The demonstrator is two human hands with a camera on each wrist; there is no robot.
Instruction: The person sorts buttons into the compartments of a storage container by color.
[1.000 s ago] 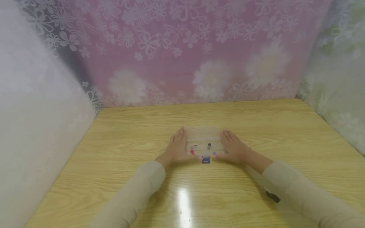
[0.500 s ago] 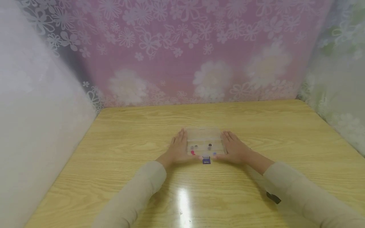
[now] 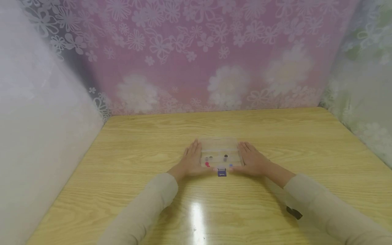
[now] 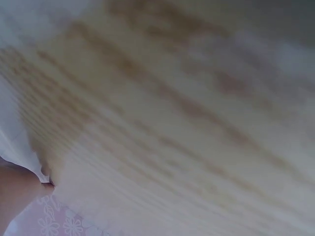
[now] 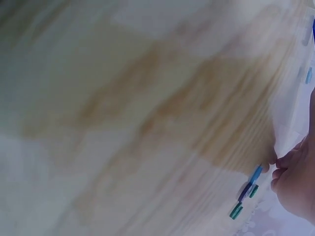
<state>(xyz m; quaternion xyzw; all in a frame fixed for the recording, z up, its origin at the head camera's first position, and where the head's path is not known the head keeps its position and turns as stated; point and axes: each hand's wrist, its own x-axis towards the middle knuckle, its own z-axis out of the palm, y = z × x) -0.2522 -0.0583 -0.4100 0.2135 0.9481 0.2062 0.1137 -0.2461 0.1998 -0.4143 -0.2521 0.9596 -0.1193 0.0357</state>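
Observation:
A clear plastic box (image 3: 218,144) lies on the table between the two hands, with small red, dark and blue pieces visible in its near part. A purple-blue tab (image 3: 222,172) sits at the middle of its near edge. My left hand (image 3: 191,160) lies along the box's left side, fingers straight and pointing away, thumb stretched along the near edge. Mirroring it on the right side, my right hand (image 3: 253,160) has straight fingers and its thumb along the near edge. In the wrist views only part of the left hand (image 4: 19,194) and the right hand (image 5: 298,179) shows.
Small blue, purple and green pieces (image 5: 246,191) lie beyond the right hand in the right wrist view. A dark flat object (image 3: 294,213) is partly hidden by the right sleeve. Flowered cloth (image 3: 190,61) hangs behind the wooden table (image 3: 137,136).

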